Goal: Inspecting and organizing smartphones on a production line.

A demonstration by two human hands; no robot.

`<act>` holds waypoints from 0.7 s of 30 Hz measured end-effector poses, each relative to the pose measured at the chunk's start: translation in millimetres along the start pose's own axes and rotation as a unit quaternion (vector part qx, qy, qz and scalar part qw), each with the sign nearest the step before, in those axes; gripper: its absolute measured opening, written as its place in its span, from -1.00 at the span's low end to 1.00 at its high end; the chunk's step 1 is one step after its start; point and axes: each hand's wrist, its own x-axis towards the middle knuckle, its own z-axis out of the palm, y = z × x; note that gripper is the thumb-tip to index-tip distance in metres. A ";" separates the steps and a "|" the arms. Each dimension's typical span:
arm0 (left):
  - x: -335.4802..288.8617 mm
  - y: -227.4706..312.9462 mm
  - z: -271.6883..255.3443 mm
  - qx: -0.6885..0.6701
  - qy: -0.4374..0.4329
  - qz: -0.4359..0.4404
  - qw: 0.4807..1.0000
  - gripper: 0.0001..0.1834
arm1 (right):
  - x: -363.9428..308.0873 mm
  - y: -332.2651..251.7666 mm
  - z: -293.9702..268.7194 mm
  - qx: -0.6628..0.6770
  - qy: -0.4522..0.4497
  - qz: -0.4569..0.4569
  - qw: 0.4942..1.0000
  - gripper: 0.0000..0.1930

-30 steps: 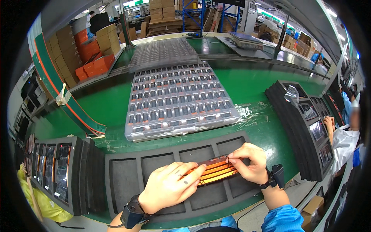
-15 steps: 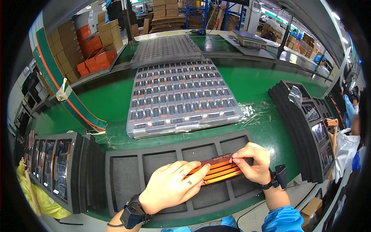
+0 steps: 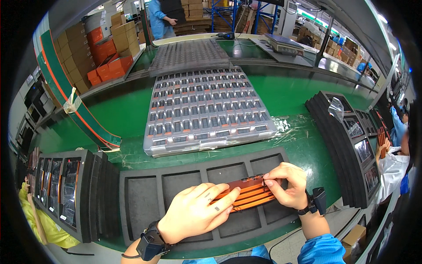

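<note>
Copper strips: orange-brown bundle, flat, lying slantwise over third and fourth pockets of foam tray, near front edge of green tabletop. Held from both ends.

Left to right:

Foam stack: black, at left front corner of tabletop, pockets filled with glossy dark parts; just beside foam tray's left end.

Foam tray: black, long, row of rectangular pockets, parallel to front edge; leftmost pockets bare.

Left hand: laid flat on strips' left end, fingers stretched out and pressed together on top, not curled; dark band on wrist.

Right hand: at strips' right end, fingers bent, thumb and fingertips pinching upper edge of bundle; dark band on wrist, blue sleeve below.

Plastic tray: clear grey, many rows of small slots with dark parts, at centre of tabletop, behind foam tray and apart from it. Second similar tray touching its far edge.

Foam stack, right: black, fanned, at right edge of tabletop, upper pockets holding glossy parts; clear bag on its far end.

Co-worker's hand: beyond right edge, holding something orange; grip unclear.

Cartons: brown and orange, stacked past far left corner.
</note>
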 end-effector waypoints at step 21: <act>-0.1 0.1 0.9 -0.004 -0.004 0.003 1.000 -0.50 | 0.6 -1.1 -0.1 -0.007 -0.012 -0.002 1.000 -0.87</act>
